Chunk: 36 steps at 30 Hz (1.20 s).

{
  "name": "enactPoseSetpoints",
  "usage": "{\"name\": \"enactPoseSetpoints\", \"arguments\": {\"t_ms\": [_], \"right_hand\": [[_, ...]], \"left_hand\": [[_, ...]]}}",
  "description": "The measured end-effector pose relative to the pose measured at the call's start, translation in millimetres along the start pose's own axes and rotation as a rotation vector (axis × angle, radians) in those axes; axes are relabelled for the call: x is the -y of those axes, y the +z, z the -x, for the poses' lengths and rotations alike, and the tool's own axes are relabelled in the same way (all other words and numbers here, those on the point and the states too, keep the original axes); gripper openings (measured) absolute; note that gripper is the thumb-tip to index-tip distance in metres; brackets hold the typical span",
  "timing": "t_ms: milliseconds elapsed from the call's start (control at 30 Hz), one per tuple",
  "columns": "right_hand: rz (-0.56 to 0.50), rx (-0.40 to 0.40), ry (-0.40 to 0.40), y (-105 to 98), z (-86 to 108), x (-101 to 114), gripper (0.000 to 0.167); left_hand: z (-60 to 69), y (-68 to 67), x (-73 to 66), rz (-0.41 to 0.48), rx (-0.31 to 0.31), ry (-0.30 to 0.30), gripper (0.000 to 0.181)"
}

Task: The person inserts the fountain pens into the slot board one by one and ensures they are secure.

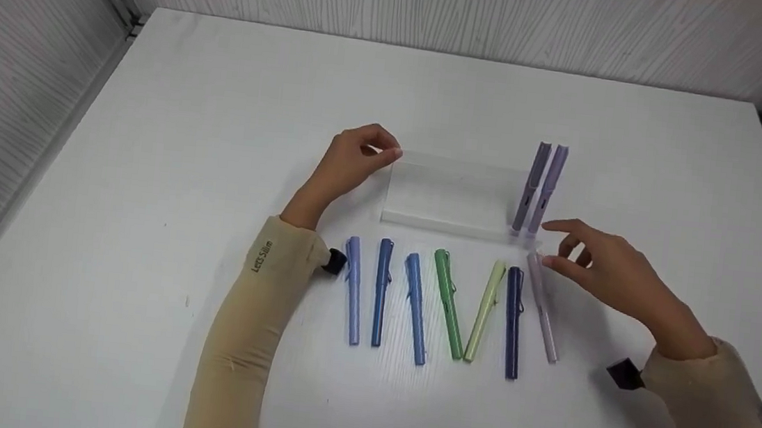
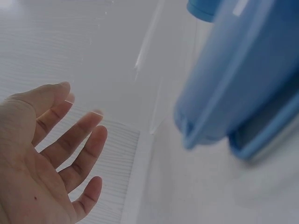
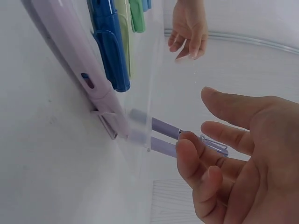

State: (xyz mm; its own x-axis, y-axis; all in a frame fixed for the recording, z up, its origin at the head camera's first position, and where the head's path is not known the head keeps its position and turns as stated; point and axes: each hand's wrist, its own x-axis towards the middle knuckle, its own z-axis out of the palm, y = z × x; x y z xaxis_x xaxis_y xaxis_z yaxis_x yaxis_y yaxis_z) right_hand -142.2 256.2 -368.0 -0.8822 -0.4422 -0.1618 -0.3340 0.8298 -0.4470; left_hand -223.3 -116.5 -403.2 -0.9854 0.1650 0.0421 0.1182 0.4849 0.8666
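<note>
My left hand [image 1: 351, 160] pinches the far left corner of a clear plastic pen stand [image 1: 452, 196] between thumb and forefinger. Two capped pens lean side by side at the stand's right end: a dark purple pen [image 1: 532, 185] and a lighter purple pen [image 1: 550, 188]. Just right of them hovers my right hand [image 1: 610, 267], its fingers loosely bent and nothing held. Its thumb is close to the cap of a pale pink pen [image 1: 545, 321] on the table; in the right wrist view the hand is apart from that pen [image 3: 77, 51].
In front of the stand, more capped pens lie in a row: lavender-blue [image 1: 354, 292], dark blue [image 1: 381, 294], mid-blue [image 1: 416, 308], green [image 1: 449, 304], yellow-green [image 1: 485, 311] and navy [image 1: 513, 324]. All are on a white table [image 1: 149, 150] with panelled walls [image 1: 442, 10] behind.
</note>
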Motion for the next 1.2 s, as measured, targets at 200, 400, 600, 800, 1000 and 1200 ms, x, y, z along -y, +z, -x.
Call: {"name": "enactPoseSetpoints", "arguments": {"t_ms": [200, 400, 600, 800, 1000, 1200], "right_hand": [[-0.028, 0.095, 0.054, 5, 5.1, -12, 0.047], [-0.04, 0.141, 0.061, 12, 5.0, -19, 0.048], [-0.039, 0.158, 0.053, 18, 2.1, -22, 0.048], [-0.041, 0.159, 0.055, 21, 0.8, -26, 0.046], [-0.05, 0.162, 0.057, 22, -0.4, -26, 0.047], [-0.061, 0.17, 0.064, 24, 0.3, -25, 0.047]], "left_hand": [[0.3, 3.7, 0.0, -0.009, 0.006, -0.006, 0.023], [-0.6, 4.3, -1.7, -0.011, 0.004, 0.002, 0.024], [-0.7, 3.6, -0.7, -0.009, 0.005, 0.004, 0.022], [-1.2, 4.4, -0.8, 0.001, 0.013, 0.014, 0.022], [-3.0, 4.3, -1.7, -0.004, 0.009, 0.012, 0.023], [-2.2, 6.3, -0.6, -0.01, 0.02, -0.007, 0.024]]}}
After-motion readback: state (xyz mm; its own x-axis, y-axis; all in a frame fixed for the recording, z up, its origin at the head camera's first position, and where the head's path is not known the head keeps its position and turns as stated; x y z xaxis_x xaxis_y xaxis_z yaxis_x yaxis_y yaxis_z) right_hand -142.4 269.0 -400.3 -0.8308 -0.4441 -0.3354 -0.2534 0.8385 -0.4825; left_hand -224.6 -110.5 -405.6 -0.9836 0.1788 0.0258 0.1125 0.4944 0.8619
